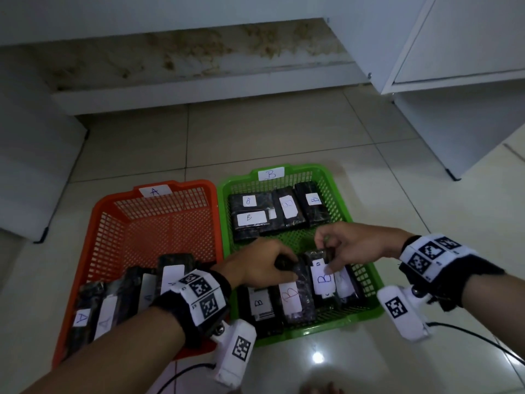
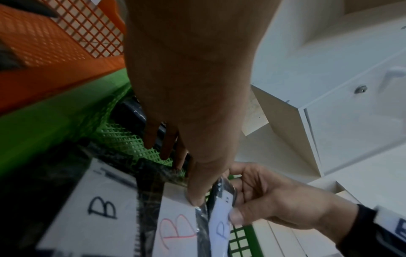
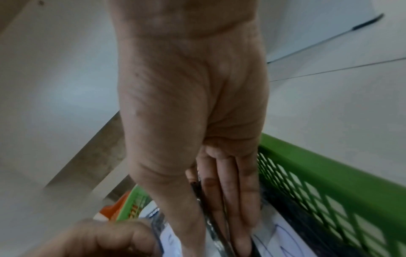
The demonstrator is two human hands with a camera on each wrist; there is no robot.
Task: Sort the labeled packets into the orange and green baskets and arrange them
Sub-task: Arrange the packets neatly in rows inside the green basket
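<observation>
The green basket [image 1: 366, 282], tagged B, holds dark wrapped packets with white B labels at its far and near ends. In the near row my left hand [image 1: 287, 268] grips the top end of the packet with the red B [image 1: 292, 297], its thumb [image 2: 195, 198] on the label. Just to the right, my right hand [image 1: 326, 257] pinches the upright packet with the blue B [image 1: 324, 277] between thumb and fingers [image 3: 232, 208]. The orange basket [image 1: 113, 223], tagged A, has several A packets [image 1: 82, 317] leaning in a row at its near end.
Both baskets sit side by side on a pale tiled floor [image 1: 255, 143]. White cabinets [image 1: 454, 81] stand behind and to the right, another white unit [image 1: 34, 166] to the left. Cables [image 1: 483, 336] trail from the wrist cameras across the floor.
</observation>
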